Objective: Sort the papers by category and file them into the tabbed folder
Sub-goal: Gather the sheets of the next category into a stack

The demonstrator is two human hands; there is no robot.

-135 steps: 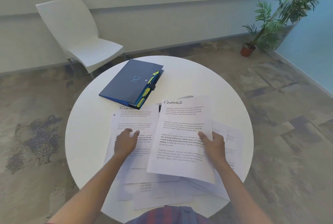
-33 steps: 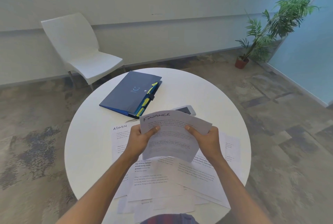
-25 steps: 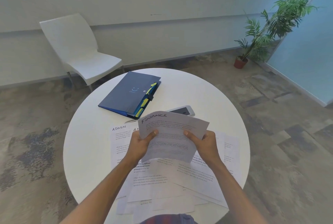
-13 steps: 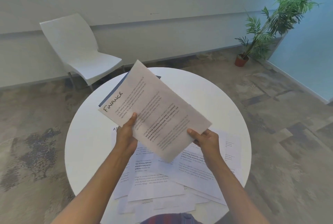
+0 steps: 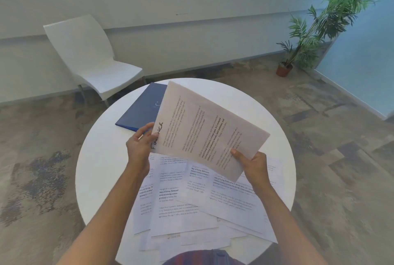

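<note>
I hold a thin stack of Finance papers (image 5: 202,132) above the table, turned sideways so the handwritten heading runs up along its left edge. My left hand (image 5: 139,147) grips that heading edge, with the thumb on top. My right hand (image 5: 252,163) pinches the lower right corner. The blue tabbed folder (image 5: 142,111) lies closed at the table's far left, and the raised sheets hide its tabbed side. Several loose printed papers (image 5: 187,203) lie overlapping on the near half of the table beneath my hands.
The round white table (image 5: 100,162) shows bare surface to the left and at the far right. A white chair (image 5: 93,58) stands behind it on the left. A potted plant (image 5: 315,30) stands in the far right corner by a blue wall.
The Finance stack has turned further clockwise and shifted right, so more of the blue folder shows. Both hands have kept hold of it; the phone seen one second ago is now hidden.
</note>
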